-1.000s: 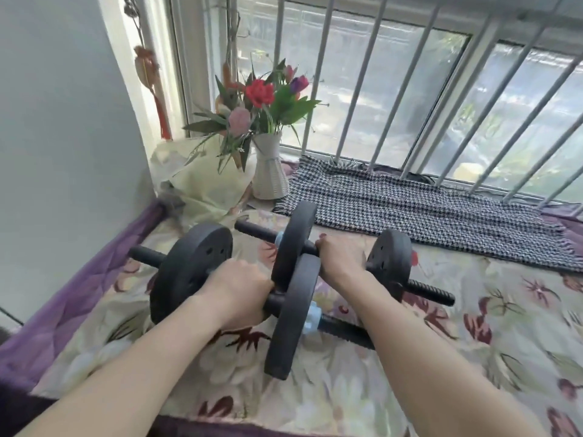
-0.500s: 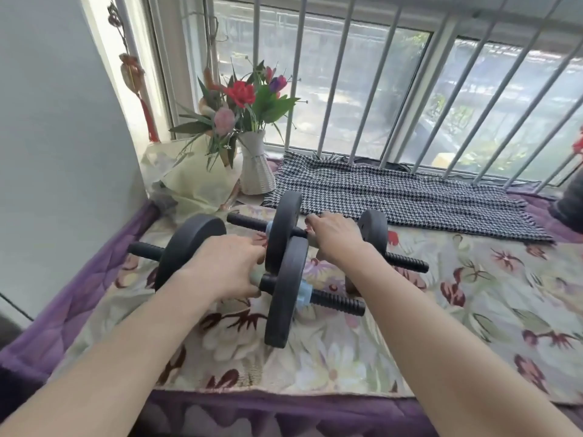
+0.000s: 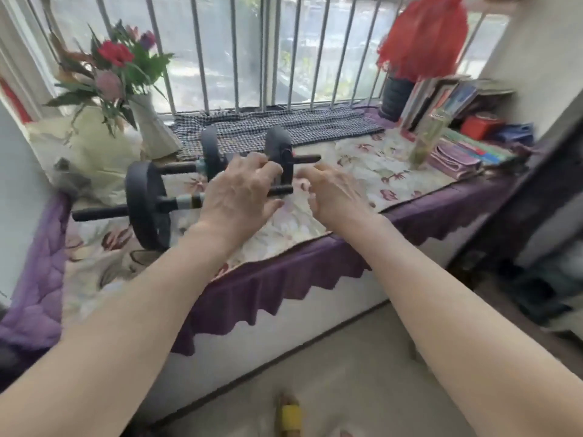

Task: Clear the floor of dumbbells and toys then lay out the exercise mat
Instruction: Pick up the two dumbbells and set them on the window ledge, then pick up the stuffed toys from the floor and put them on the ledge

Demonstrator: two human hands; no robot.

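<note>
Two black dumbbells lie side by side on the flowered cover of the window ledge [image 3: 362, 165]. The near dumbbell [image 3: 148, 205] shows one big plate and its bar. The far dumbbell [image 3: 277, 149] lies behind it, closer to the window bars. My left hand [image 3: 241, 190] hovers over the near bar's right end, fingers spread, holding nothing. My right hand [image 3: 332, 190] hangs just right of both dumbbells, fingers apart, holding nothing. On the floor at the bottom edge lies a yellow and brown toy [image 3: 290, 416].
A white vase of flowers [image 3: 151, 124] stands at the ledge's left, with a checked cloth [image 3: 315, 124] along the window. Books [image 3: 441, 99], a glass jar [image 3: 429, 137] and small boxes fill the right end. Dark furniture [image 3: 542, 216] stands at the right.
Both hands have let go of the dumbbell bars and drawn back with fingers apart. The view has pulled away and swung right, showing the ledge's front edge and the floor.
</note>
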